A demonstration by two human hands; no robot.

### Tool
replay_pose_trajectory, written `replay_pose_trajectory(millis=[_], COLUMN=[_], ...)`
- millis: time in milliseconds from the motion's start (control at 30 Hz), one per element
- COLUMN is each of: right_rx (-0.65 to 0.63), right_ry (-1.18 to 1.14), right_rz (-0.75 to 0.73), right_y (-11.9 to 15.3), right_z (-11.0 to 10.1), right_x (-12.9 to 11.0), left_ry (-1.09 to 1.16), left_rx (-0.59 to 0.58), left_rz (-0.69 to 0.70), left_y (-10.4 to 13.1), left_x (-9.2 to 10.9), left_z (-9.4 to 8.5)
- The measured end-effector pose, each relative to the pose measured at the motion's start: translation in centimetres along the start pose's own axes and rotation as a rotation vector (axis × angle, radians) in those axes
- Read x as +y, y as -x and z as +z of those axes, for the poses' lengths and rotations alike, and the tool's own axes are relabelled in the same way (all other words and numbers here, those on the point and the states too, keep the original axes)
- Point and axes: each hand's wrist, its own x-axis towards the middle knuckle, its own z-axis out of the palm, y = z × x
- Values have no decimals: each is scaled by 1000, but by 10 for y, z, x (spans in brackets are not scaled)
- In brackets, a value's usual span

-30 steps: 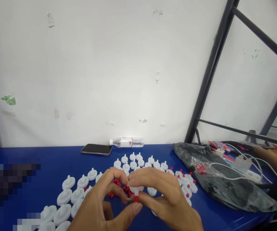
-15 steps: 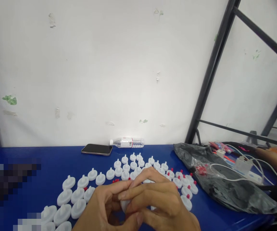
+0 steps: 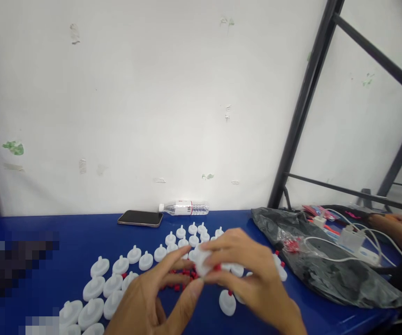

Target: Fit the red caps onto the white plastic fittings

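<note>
My right hand (image 3: 246, 274) grips a round white plastic disc (image 3: 203, 261) with a small red cap on its spout, held between thumb and fingers above the table. Beside it, my left hand (image 3: 155, 293) is open, its thumb and fingers spread around an empty gap. The left fingertips are close to the disc; whether they touch it I cannot tell. Under the hands lies a pile of small red caps (image 3: 178, 280). One red-capped white disc (image 3: 227, 302) rests below my right hand, which hides several others.
Rows of white discs with bare spouts (image 3: 94, 287) cover the blue table's left and middle. Against the wall lie a phone (image 3: 140, 218) and a clear bottle (image 3: 187, 208). At right are a grey plastic bag (image 3: 340, 279), a power strip (image 3: 366, 256) with cables, and another person's arm (image 3: 389, 228).
My hands have come apart from around the disc. The right hand now holds it alone, tipped sideways with its red cap showing, while the left has opened, uncovering the red pile.
</note>
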Motion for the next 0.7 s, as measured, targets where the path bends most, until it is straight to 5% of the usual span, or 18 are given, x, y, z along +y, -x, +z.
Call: replay_pose_trajectory(millis=[100, 167, 267, 367, 700], right_rx=[116, 96, -22, -148, -278], right_ry=[293, 496, 565, 565, 570], right_rz=[301, 546, 706, 803, 841], right_y=[7, 16, 32, 43, 49], right_z=[-31, -51, -71, -76, -72], right_x=[30, 56, 90, 107, 118], left_ry=[-490, -691, -814, -923, -1005], left_rx=[172, 120, 21, -76, -111], left_rz=[159, 130, 29, -51, 59], left_y=[-6, -9, -14, -15, -12], left_x=[-20, -29, -29, -24, -41], left_z=[-15, -26, -39, -44, -30])
